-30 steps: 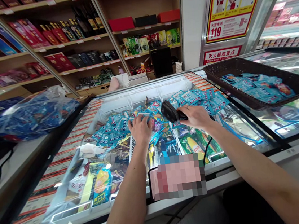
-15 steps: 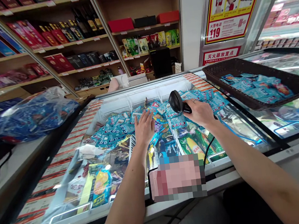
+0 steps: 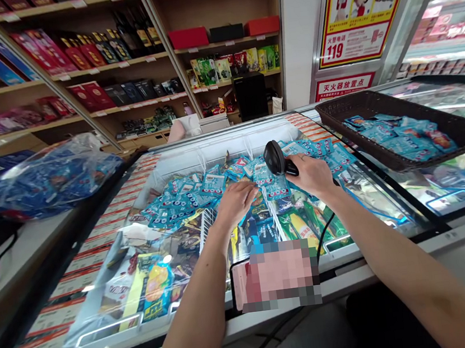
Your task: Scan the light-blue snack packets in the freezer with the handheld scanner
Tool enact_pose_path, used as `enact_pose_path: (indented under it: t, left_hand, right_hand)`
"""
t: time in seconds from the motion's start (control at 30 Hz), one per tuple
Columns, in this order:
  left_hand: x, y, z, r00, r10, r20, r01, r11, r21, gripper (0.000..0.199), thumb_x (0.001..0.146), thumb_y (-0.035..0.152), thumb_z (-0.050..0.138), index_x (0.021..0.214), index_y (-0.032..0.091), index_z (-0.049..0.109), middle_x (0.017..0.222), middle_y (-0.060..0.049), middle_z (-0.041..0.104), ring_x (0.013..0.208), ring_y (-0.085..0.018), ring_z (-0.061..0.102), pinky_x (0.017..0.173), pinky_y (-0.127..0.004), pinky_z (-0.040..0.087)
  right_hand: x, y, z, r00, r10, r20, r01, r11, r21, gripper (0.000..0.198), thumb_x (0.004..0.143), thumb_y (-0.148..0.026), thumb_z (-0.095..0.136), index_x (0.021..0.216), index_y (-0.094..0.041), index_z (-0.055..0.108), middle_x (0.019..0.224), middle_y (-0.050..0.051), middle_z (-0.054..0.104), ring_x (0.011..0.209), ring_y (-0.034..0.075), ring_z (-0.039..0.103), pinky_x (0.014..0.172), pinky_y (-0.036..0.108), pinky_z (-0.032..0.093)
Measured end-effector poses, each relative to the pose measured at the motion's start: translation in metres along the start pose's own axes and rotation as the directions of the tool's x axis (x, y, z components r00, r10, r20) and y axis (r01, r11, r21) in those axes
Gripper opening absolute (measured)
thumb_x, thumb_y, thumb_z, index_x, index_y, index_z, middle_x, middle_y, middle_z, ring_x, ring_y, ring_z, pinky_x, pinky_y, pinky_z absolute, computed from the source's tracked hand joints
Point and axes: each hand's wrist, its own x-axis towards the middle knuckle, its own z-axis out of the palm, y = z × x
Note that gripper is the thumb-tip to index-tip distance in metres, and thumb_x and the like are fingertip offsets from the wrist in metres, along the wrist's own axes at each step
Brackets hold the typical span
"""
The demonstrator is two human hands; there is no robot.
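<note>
My right hand [image 3: 311, 175] grips the handle of a black handheld barcode scanner [image 3: 273, 159], its head over the blue packets. Its black cord hangs from below the hand toward the front edge. My left hand [image 3: 238, 200] is palm down with fingers stretched to the right, close to the blue snack packets [image 3: 264, 174] near the scanner. Nothing shows in its fingers. Many more blue packets [image 3: 180, 200] lie spread over the glass top of the chest freezer [image 3: 95, 270], to the left and right of my hands.
A phone [image 3: 241, 286] with a blurred screen lies at the freezer's front edge. On the right stands a dark woven basket [image 3: 388, 163] holding blue packets. To the left sits a clear plastic bag [image 3: 66, 172] of packets. Stocked shelves [image 3: 118, 69] line the back.
My left hand has turned: its fingers pointed forward and were spread, and now reach rightward, closer together, nearer the scanner. My right hand with the scanner has hardly moved.
</note>
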Motion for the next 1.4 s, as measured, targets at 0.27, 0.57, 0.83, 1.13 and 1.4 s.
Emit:
enact_pose_path:
  t: [0.27, 0.57, 0.83, 1.13, 1.4]
  left_hand:
    - [-0.004, -0.004, 0.002, 0.933, -0.284, -0.223, 0.315, 0.941, 0.122, 0.045, 0.085, 0.055, 0.038, 0.103, 0.019, 0.056, 0.092, -0.009, 0.060, 0.093, -0.023, 0.053, 0.084, -0.035, 0.039]
    - [-0.006, -0.005, 0.008, 0.891, -0.410, -0.193, 0.449, 0.858, 0.250, 0.044, 0.083, 0.053, 0.041, 0.117, 0.028, 0.057, 0.114, -0.010, 0.054, 0.107, -0.030, 0.046, 0.088, -0.043, 0.036]
    - [-0.005, -0.010, 0.009, 0.873, -0.442, -0.205, 0.480, 0.853, 0.205, 0.043, 0.088, 0.048, 0.033, 0.120, 0.029, 0.055, 0.119, -0.008, 0.054, 0.108, -0.029, 0.045, 0.086, -0.043, 0.037]
    - [-0.005, -0.023, 0.009, 0.863, -0.432, -0.260, 0.429, 0.900, -0.074, 0.052, 0.078, 0.051, 0.052, 0.119, 0.020, 0.044, 0.109, -0.009, 0.056, 0.096, -0.023, 0.053, 0.082, -0.036, 0.040]
    - [-0.008, -0.027, 0.007, 0.799, -0.506, -0.325, 0.408, 0.853, -0.325, 0.038, 0.082, 0.036, 0.047, 0.117, 0.022, 0.039, 0.092, -0.002, 0.054, 0.056, -0.009, 0.043, 0.060, -0.026, 0.038]
  right_hand:
    - [-0.001, -0.002, 0.001, 1.000, -0.031, 0.001, 0.031, 1.000, -0.001, 0.037, 0.084, -0.042, 0.048, 0.114, -0.021, 0.055, 0.096, 0.006, 0.065, 0.084, 0.021, 0.060, 0.060, 0.028, 0.033]
    - [-0.002, -0.003, 0.004, 0.997, -0.063, 0.035, 0.064, 0.998, -0.007, 0.040, 0.085, -0.043, 0.046, 0.118, -0.021, 0.052, 0.101, 0.007, 0.065, 0.087, 0.021, 0.059, 0.062, 0.028, 0.034]
    - [-0.002, -0.004, 0.001, 0.997, -0.042, 0.059, 0.043, 0.999, -0.023, 0.040, 0.084, -0.041, 0.048, 0.118, -0.021, 0.053, 0.101, 0.007, 0.065, 0.086, 0.020, 0.059, 0.061, 0.027, 0.033]
    - [-0.003, -0.003, 0.002, 0.997, -0.062, 0.038, 0.063, 0.998, -0.008, 0.041, 0.082, -0.041, 0.050, 0.118, -0.021, 0.052, 0.098, 0.006, 0.066, 0.085, 0.020, 0.060, 0.060, 0.028, 0.034]
    - [-0.004, -0.004, 0.003, 0.982, -0.182, 0.047, 0.180, 0.982, 0.057, 0.038, 0.082, -0.039, 0.051, 0.115, -0.021, 0.054, 0.100, 0.005, 0.065, 0.086, 0.019, 0.059, 0.060, 0.026, 0.033]
